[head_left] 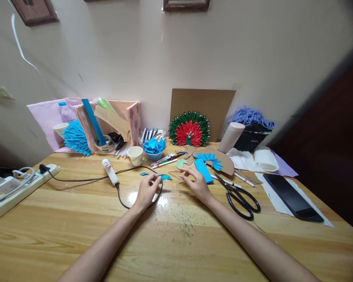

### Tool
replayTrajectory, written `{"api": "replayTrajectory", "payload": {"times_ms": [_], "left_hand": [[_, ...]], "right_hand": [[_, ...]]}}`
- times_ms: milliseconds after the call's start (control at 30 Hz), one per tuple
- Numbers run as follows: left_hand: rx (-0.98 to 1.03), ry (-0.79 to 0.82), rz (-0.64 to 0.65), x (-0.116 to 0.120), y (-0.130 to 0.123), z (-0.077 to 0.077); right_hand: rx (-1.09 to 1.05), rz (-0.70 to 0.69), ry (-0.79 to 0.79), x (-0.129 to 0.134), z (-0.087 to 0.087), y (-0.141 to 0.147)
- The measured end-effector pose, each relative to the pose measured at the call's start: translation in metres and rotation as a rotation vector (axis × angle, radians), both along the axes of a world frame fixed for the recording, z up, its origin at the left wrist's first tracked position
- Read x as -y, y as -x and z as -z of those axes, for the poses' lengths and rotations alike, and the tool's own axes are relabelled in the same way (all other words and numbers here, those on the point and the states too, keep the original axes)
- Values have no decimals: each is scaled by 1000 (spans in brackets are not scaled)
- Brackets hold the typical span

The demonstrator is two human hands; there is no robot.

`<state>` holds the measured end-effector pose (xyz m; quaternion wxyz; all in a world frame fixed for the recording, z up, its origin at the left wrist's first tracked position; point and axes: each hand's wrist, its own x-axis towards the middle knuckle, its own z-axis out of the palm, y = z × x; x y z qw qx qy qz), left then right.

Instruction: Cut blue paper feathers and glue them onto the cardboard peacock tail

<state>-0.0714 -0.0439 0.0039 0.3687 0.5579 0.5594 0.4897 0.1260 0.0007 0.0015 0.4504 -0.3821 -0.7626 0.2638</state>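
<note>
My left hand (147,190) pinches a blue leaf-shaped paper piece (166,178) between thumb and fingers, low over the table. Another small blue piece (144,174) shows just left of these fingers. My right hand (197,185) has its thumb and fingers apart, with nothing visible between them. By its fingertips lie a thin brown strand (173,172) and a light green paper shape (181,163). A folded blue paper strip (203,170) is just beyond this hand. Behind it, blue petals (208,159) sit on a brown cardboard fan (226,162).
Black-handled scissors (238,196) lie right of my right hand, near a phone (292,197). A white glue gun (110,172) with its looping black cord stands left. Behind are a paper cup (135,156), a tub of blue pieces (154,149) and a red-green peacock craft (189,129).
</note>
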Motion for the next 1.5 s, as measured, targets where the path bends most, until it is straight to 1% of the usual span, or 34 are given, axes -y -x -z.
{"api": "replayTrajectory", "payload": {"times_ms": [67, 133, 233, 367, 433, 500, 600, 667, 733, 800, 933, 1033, 1200, 1367, 1433, 1500], "left_hand": [[-119, -51, 62, 4, -4, -3], [-253, -125, 120, 8, -7, -6], [-366, -186, 165, 11, -11, -8], [-423, -214, 140, 12, -11, -8], [-404, -215, 83, 10, -8, -7], [-338, -197, -17, 6, -3, -4], [-168, -132, -177, -3, 7, 2], [-61, -84, -231, -8, 12, 7], [9, -48, -235, -11, 15, 11], [34, -32, -223, -12, 15, 13], [-8, -37, -207, -10, 12, 12], [-40, -54, -203, -8, 12, 11], [-71, -70, -217, -8, 12, 10], [-132, -103, -194, -6, 11, 9], [-155, -121, -163, -6, 10, 8], [-186, -144, -146, -5, 9, 8]], "right_hand": [[-22, -130, 110, 7, 0, 7], [-9, -207, 152, 11, 2, 13], [59, -212, 115, 15, 4, 16], [140, -177, 42, 16, 4, 15], [148, -153, 26, 14, 4, 13], [113, -100, 40, 10, 6, 10], [35, 4, 84, 5, 9, 7], [39, 20, 88, 5, 10, 8], [105, -7, 66, 8, 10, 10], [199, -20, 28, 12, 10, 13], [357, 40, -12, 13, 14, 14], [423, 54, -29, 8, 17, 11], [397, 76, -42, 1, 18, 6], [273, 139, 61, -8, 12, -4], [269, 113, 87, -11, 10, -8], [309, 72, 61, -13, 9, -11]]}}
